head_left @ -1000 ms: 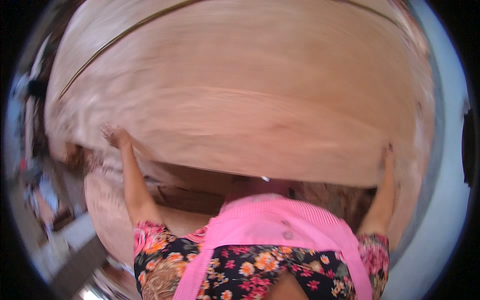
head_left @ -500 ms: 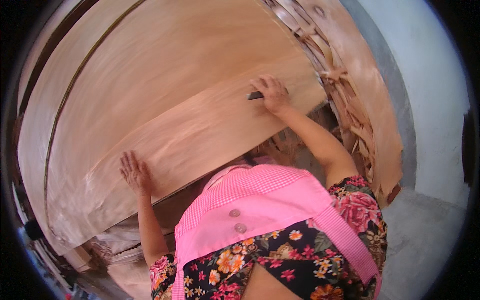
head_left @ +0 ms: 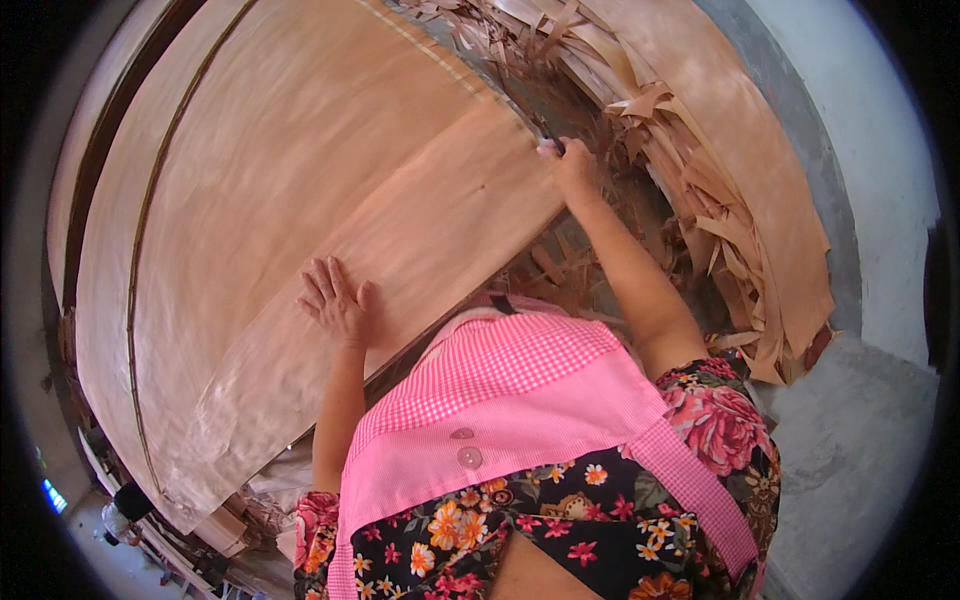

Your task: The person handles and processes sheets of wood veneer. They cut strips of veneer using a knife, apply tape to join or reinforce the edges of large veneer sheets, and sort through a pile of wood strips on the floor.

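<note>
A broad stack of thin wood veneer sheets (head_left: pixel 290 170) spreads in front of me, with a paler veneer strip (head_left: pixel 450 210) lying along its near edge. My left hand (head_left: pixel 338 300) rests flat on the near part, fingers spread, holding nothing. At the right edge of the strip, my right hand (head_left: pixel 577 172) is closed around a small dark tool (head_left: pixel 556 146). Fingers cover most of that tool, so its kind cannot be made out. A dotted light line (head_left: pixel 430 50) runs along the stack's far right edge.
Torn veneer scraps (head_left: pixel 690 190) are heaped along the right side, beside a long veneer sheet (head_left: pixel 740 130) near the pale wall (head_left: pixel 880 200). A thin dark rod (head_left: pixel 135 260) crosses the stack at left. Grey floor (head_left: pixel 850 450) shows at lower right.
My right hand has moved from the strip's surface to its right edge, with the dark tool. The left hand has slid right along the veneer. The view has shifted somewhat.
</note>
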Demonstrator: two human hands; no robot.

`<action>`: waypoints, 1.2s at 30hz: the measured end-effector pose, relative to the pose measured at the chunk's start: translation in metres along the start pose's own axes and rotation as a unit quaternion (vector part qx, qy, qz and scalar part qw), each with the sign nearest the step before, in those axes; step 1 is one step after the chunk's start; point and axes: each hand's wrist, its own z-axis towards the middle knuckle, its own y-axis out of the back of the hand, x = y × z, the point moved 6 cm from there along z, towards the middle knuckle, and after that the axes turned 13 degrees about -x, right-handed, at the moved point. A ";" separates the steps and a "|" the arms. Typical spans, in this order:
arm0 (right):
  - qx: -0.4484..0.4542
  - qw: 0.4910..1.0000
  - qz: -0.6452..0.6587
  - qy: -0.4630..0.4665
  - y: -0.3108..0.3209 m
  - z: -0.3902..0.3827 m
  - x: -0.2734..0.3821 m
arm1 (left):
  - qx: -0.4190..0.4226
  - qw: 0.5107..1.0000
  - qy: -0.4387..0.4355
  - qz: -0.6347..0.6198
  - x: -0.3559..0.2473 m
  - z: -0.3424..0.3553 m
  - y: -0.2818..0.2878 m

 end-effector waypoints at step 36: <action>0.205 0.966 0.102 -0.123 -0.056 0.046 -0.022 | 0.014 1.000 0.015 -0.020 0.013 0.006 -0.015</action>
